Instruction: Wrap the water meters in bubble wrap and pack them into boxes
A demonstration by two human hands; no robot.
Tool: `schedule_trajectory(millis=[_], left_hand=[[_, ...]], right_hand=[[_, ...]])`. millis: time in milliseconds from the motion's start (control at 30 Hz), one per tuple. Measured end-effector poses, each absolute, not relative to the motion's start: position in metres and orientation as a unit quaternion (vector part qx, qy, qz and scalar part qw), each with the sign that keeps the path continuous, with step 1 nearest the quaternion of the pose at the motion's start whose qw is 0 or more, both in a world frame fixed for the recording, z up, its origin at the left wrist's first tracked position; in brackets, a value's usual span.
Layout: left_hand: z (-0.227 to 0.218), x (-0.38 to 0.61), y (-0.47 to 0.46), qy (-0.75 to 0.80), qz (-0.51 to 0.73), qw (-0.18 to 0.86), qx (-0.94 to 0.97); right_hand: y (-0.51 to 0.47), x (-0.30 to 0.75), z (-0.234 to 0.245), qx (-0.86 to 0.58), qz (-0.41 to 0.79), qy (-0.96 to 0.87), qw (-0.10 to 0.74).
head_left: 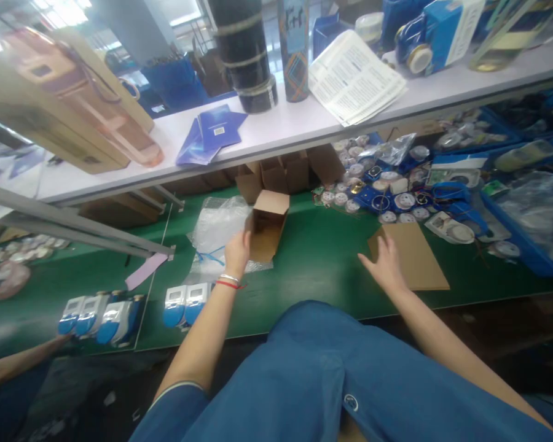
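My left hand [237, 250] reaches out to a small open cardboard box [267, 224] on the green bench and grips its near-left side. The box lies tipped with its flaps open, beside a clear plastic bag [219, 230]. My right hand [386, 264] rests with fingers spread on the left edge of a flat brown cardboard sheet [415, 255]. Blue-and-white meters [187, 302] sit near the bench's front edge, left of my left arm.
More folded boxes [286, 172] stand under the white shelf [276, 132]. A pile of round meter parts [387, 190] and blue trays [529, 227] fills the right. Further meters [99, 314] lie at left, where another person's arm [13, 365] reaches in.
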State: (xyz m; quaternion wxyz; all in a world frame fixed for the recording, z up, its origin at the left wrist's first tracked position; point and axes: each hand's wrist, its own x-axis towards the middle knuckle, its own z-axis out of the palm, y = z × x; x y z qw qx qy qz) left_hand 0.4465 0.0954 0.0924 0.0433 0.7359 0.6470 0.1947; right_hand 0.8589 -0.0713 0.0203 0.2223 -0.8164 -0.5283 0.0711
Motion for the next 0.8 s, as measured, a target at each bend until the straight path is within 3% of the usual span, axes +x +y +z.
schedule_trajectory(millis=[133,267,400,500,633,800], left_hand=[[0.14,0.498,0.082,0.49,0.16,-0.025,0.857],[0.139,0.552,0.069,0.389,0.104,0.019,0.915],[0.11,0.552,0.045,0.357,0.201,0.028,0.912],[0.077,0.507,0.023,0.418,0.259,0.017,0.871],[0.016,0.419,0.012,0.571,0.169,0.048,0.802],[-0.042,0.347,0.05,0.626,0.041,0.097,0.773]], right_hand=[[-0.034,0.772,0.07,-0.672,0.14,-0.67,0.284],[-0.011,0.734,0.073,-0.69,0.212,-0.656,0.22],[-0.022,0.765,0.041,-0.768,0.196,-0.587,0.166],[-0.034,0.807,0.016,-0.802,0.145,-0.556,0.16],[-0.04,0.835,-0.004,-0.798,0.212,-0.548,0.136],[-0.055,0.812,0.005,-0.816,0.181,-0.49,0.248]])
